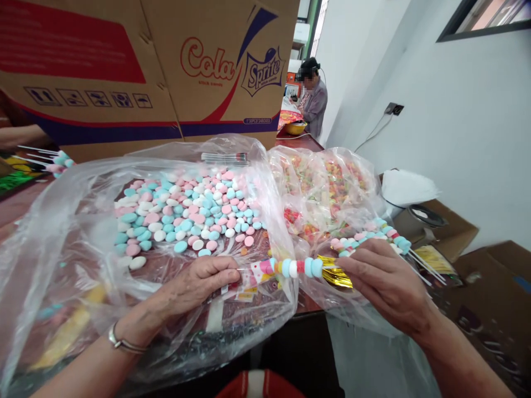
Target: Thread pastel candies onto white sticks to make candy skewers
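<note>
A candy skewer point(293, 268) strung with blue, white, red and orange pieces stretches level between my hands. At its left end, my left hand point(211, 275) pinches the thin tip. Purple-and-white pieces sit along the skewer close to these fingers. My right hand point(384, 279) is closed around the other end, its fingers partly hiding the white stick. Gold twist ties point(335, 272) lie just beneath that end. Beyond my left hand, pink, blue and white candies point(186, 213) are spread in an open clear plastic bag point(74, 221). Finished-looking candy skewers point(379, 235) lie behind my right hand.
A large cardboard box point(157, 124) stands at the back left. Bags of red and orange candies point(332, 177) lie right of centre. More skewers point(60, 161) lie at far left. Cardboard boxes point(489, 298) stand at right. A person point(316, 105) works at the table's far end.
</note>
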The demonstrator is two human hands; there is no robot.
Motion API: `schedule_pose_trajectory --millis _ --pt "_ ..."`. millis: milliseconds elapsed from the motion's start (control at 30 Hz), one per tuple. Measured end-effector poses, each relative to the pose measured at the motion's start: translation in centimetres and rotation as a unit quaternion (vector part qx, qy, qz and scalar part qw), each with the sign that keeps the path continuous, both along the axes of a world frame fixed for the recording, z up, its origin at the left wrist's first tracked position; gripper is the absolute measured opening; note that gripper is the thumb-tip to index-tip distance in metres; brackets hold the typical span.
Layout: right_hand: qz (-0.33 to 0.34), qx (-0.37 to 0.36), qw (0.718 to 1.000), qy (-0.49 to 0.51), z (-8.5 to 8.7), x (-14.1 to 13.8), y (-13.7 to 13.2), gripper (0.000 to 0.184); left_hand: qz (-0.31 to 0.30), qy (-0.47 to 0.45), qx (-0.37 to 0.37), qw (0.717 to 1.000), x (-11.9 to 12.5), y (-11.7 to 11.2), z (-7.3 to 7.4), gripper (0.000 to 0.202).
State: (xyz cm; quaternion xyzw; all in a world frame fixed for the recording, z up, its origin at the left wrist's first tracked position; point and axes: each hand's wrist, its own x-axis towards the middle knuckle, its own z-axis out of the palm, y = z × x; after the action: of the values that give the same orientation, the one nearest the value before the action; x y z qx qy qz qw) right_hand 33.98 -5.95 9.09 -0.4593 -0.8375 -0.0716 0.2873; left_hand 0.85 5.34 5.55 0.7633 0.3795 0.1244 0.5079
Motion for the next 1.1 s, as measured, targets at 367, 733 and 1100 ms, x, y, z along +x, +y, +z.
schedule_pose_trajectory --millis 367,733,1100 --pt "0.03 -0.063 0.997 0.027 -1.5 -1.2 1.1 0.02 -0.078 0.019 -0.028 0.996 0.9 0.0 1.4 0.035" --pt "0.02 -0.079 0.994 0.066 -1.8 -2.1 1.0 0.022 -0.114 0.033 -0.047 0.992 0.2 0.6 1.1 0.029" --pt "0.061 -0.03 0.997 0.042 -2.3 -3.1 1.3 0.016 -0.176 0.025 -0.196 0.965 2.2 -0.8 2.1 0.028"
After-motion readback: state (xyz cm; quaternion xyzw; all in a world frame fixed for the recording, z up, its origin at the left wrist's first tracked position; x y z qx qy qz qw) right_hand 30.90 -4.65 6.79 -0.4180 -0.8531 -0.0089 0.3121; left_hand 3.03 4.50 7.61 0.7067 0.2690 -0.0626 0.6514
